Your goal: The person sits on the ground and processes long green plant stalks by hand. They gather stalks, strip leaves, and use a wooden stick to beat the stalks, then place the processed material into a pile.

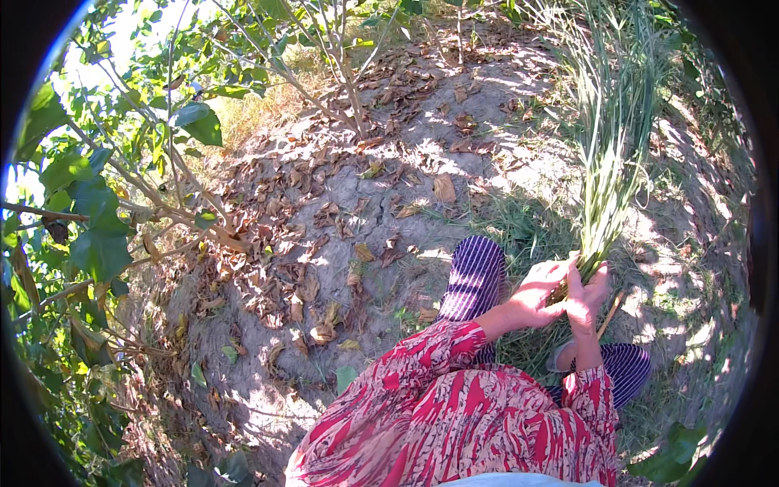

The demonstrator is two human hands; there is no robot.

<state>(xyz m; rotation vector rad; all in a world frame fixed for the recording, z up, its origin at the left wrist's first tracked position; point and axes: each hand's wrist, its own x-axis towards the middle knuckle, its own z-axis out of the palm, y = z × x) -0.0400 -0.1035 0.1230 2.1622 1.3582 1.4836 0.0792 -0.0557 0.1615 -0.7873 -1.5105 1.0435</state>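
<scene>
A long bundle of green grass stalks [599, 207] rises from between my two hands and spreads out toward the top right of the head view. My left hand [538, 293] grips the lower end of the stalks from the left. Pressed against it, my right hand [587, 298] closes on the same end from the right, thumb along the stems. The fingers partly hide the cut ends. Below and behind the hands, loose grass [529, 353] lies between my knees. By the right wrist a thin wooden stick or handle [610, 315] shows, its lower part hidden.
Leafy shrubs with bare lower stems [228, 237] stand on the left, and another branching shrub [353, 100] grows at the top. Dry brown leaves [325, 332] cover much of the soil [389, 201]. Cut grass [529, 231] lies just beyond my striped left knee [478, 274].
</scene>
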